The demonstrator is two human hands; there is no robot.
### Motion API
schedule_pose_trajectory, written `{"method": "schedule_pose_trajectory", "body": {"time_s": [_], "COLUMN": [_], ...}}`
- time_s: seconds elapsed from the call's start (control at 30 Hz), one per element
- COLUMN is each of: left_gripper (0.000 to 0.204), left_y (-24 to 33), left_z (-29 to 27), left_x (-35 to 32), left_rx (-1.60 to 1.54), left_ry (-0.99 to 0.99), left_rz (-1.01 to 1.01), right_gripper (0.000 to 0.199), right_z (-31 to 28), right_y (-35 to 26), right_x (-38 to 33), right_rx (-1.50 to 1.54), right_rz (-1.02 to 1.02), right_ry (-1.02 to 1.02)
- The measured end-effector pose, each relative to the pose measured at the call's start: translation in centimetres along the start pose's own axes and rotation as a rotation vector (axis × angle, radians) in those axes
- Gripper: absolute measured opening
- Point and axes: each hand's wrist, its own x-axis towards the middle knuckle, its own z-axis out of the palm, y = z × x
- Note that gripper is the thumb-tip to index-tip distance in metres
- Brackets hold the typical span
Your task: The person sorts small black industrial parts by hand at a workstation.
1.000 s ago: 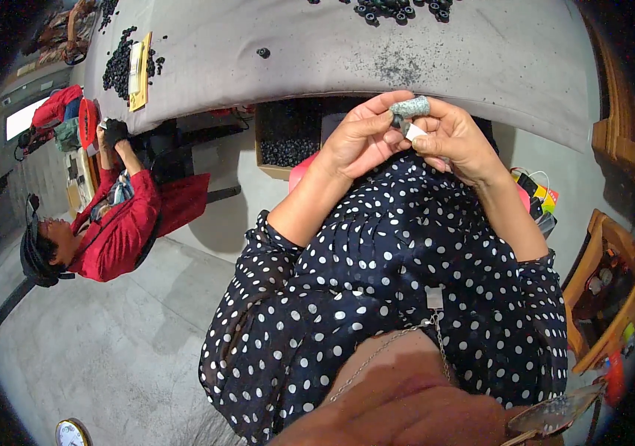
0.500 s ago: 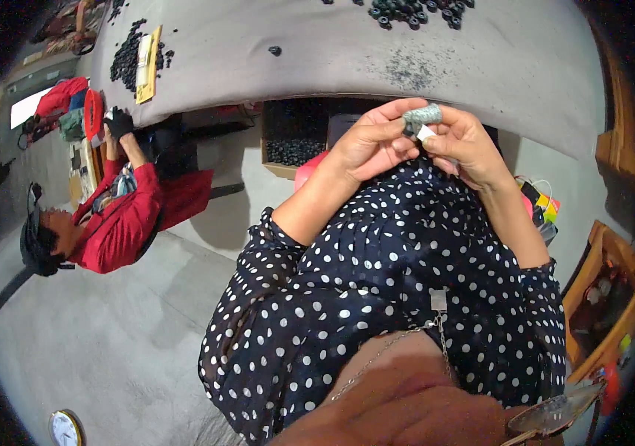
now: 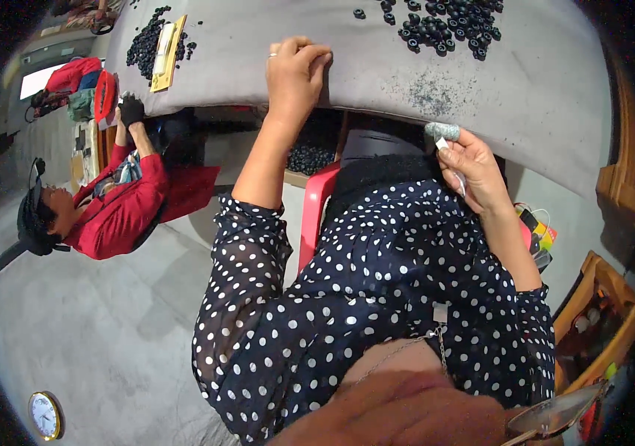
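Where the desk (image 3: 362,85) runs leftward, a yellow strip (image 3: 168,53) lies against a heap of tiny black pieces (image 3: 143,46), well apart from the left hand (image 3: 292,80). That hand hovers over the desk or rests on it, which cannot be told; its fingers are drawn together, and whether anything sits between them is hidden. Its forearm reaches steeply forward past the desk's near edge, back of the hand upward. Farther right, black round pieces (image 3: 444,31) cluster on the desk, beyond the reach of either hand's fingers, with dark dust (image 3: 433,97) scattered nearer. Below the dust, a slim white tool (image 3: 460,182) slants between the thumb and fingers of the right hand (image 3: 481,172), which are clamped on it; a speckled grey-green wrap (image 3: 445,133) covers the index finger. The right forearm leans up and inward, holding that hand just before the desk's edge.
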Motion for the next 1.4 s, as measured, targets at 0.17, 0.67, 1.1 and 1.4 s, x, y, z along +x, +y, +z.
{"method": "schedule_pose_trajectory", "body": {"time_s": [0.17,0.67,1.1,1.4], "left_gripper": [0.011,0.016,0.005,0.005], "left_y": [-0.1,3.8,3.1,1.8], "left_z": [3.1,2.4,4.4,4.7], "left_x": [4.4,7.5,5.9,6.9], "left_rx": [-0.079,-0.076,0.248,0.327], "left_ry": [0.127,-0.186,-0.025,-0.148], "left_rz": [0.136,0.037,0.31,0.509], "right_gripper": [0.031,0.033,0.031,0.029], "right_z": [-0.1,-0.2,-0.3,-0.3], "right_y": [-0.1,-0.2,0.0,0.2], "right_x": [0.0,-0.2,-0.2,-0.1], "right_rx": [-0.012,-0.065,-0.144,-0.16], "right_rz": [0.012,-0.016,-0.031,-0.032], "right_ry": [-0.003,-0.003,0.004,-0.005]}}
